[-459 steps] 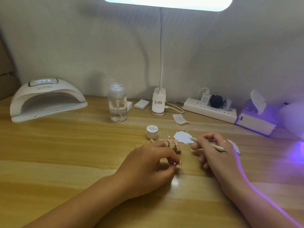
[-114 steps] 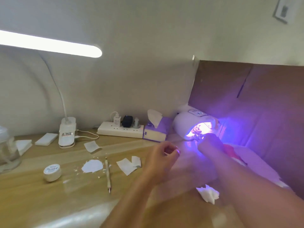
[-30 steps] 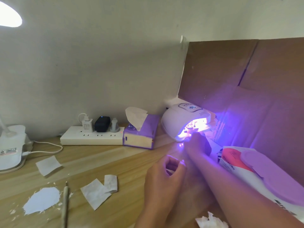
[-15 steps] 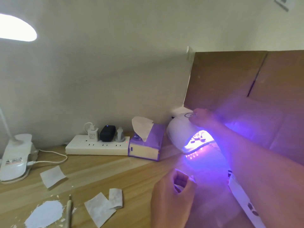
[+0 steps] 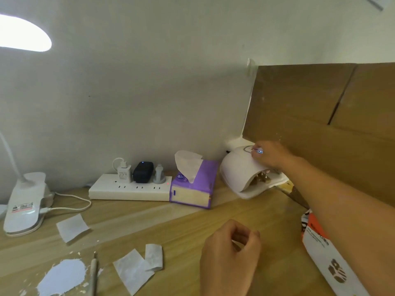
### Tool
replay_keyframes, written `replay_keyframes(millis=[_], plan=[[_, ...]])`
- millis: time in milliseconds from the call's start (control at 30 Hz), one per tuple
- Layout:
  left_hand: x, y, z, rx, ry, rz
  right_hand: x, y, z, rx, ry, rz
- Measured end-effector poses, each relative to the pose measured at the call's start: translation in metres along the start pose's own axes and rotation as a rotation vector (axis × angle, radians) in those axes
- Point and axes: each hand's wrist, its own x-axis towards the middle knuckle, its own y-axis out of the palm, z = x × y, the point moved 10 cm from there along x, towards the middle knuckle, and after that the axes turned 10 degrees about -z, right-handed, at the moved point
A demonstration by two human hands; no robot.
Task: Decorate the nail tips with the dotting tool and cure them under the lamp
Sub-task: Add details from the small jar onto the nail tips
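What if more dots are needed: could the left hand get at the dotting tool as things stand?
Probably yes: the dotting tool lies on the table, left of the left hand, with only flat paper scraps between. Its curled fingers may hold something.

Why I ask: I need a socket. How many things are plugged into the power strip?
3, all on the power strip: white charger at left, black adapter in the middle, grey plug at right. None looks hidden.

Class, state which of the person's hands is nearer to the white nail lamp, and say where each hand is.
Right. The right hand touches the top of the nail lamp; the left hand is apart from it, nearer the camera, above the desk.
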Motion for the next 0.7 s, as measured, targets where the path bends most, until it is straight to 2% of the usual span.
replay_keyframes(millis=[267, 400, 467, 533, 600, 633, 700], plan=[[0.002, 0.003, 0.002, 0.001, -0.004, 0.012, 0.001, 0.01, -0.004, -0.054, -0.021, -0.027], [0.003, 0.003, 0.005, 0.003, -0.014, 0.017, -0.001, 0.009, -0.006, -0.024, 0.027, -0.016], [0.004, 0.002, 0.005, -0.02, -0.017, 0.009, -0.012, 0.003, -0.006, 0.012, 0.077, -0.102], [0.003, 0.002, 0.004, -0.026, -0.02, 0.004, -0.035, -0.019, -0.011, 0.119, 0.213, -0.368], [0.002, 0.002, 0.004, -0.033, -0.016, 0.007, -0.076, -0.029, -0.021, 0.341, 0.478, -0.613], [0.002, 0.002, 0.004, -0.039, -0.013, 0.009, -0.093, -0.021, -0.022, 0.464, 0.6, -0.649], [0.002, 0.003, 0.003, -0.058, -0.015, 0.017, -0.114, 0.005, -0.018, 0.662, 0.772, -0.594]])
